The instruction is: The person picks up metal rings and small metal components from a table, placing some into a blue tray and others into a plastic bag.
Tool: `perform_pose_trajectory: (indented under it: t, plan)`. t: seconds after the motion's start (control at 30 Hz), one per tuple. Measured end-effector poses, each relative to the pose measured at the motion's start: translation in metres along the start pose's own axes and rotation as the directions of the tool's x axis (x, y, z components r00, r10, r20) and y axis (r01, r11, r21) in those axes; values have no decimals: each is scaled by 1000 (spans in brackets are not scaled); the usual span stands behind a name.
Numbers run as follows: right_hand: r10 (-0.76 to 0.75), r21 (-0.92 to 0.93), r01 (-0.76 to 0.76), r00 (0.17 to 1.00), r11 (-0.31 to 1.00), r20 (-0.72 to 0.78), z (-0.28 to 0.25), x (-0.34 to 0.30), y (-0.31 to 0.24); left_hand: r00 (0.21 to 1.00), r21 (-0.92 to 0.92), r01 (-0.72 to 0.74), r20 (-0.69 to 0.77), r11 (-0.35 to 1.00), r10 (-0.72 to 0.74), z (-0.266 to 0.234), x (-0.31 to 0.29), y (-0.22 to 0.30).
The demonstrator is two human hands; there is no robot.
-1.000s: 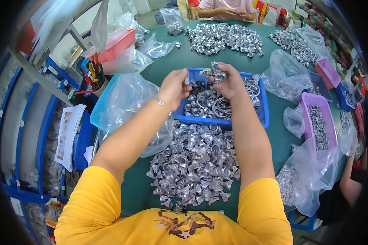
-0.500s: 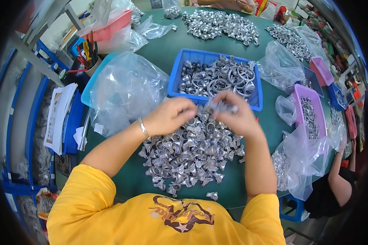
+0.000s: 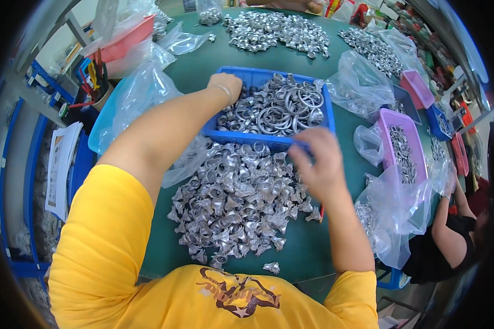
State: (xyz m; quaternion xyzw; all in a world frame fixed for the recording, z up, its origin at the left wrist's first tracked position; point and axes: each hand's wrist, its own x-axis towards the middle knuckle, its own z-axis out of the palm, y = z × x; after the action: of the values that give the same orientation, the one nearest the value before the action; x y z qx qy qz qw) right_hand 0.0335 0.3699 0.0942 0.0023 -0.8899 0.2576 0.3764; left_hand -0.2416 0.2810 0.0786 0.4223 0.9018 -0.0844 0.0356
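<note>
My left hand (image 3: pixel 226 85) reaches over the far left corner of a blue bin (image 3: pixel 269 141), a bracelet on its wrist. Its fingers point down into the bin and are mostly hidden. In the bin are loose silver rings (image 3: pixel 282 104), some small and some wide hoops. My right hand (image 3: pixel 321 164) hovers at the bin's near right corner, slightly blurred. Thumb and fingers are apart, and no metal piece shows between them. Below both hands spreads a heap of silver ring-shaped castings (image 3: pixel 236 203) with jagged ornate tops; one single casting (image 3: pixel 271 267) lies near the table's front edge.
Clear plastic bags (image 3: pixel 142 93) cover a turquoise tray on the left. More silver pieces (image 3: pixel 277 33) are heaped at the far side. Purple bins (image 3: pixel 403 137) and bags stand on the right, where another person's arm (image 3: pixel 450 225) shows. Papers (image 3: pixel 63 170) lean at far left.
My left hand has gone from above the heap to the bin's far left corner. The silver piece seen in my right hand no longer shows there. The view has shifted slightly.
</note>
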Motion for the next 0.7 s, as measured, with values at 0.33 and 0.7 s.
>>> perform_pose_trajectory:
  t: [0.33, 0.7]
  plan:
    - [487, -536, -381, 871, 753, 67, 4, 34, 104, 929, 213, -5, -360, 977, 83, 19, -4, -3]
    - [127, 164, -333, 700, 929, 703, -37, 1, 21, 552, -483, -758, -114, 439, 826, -42, -122, 56]
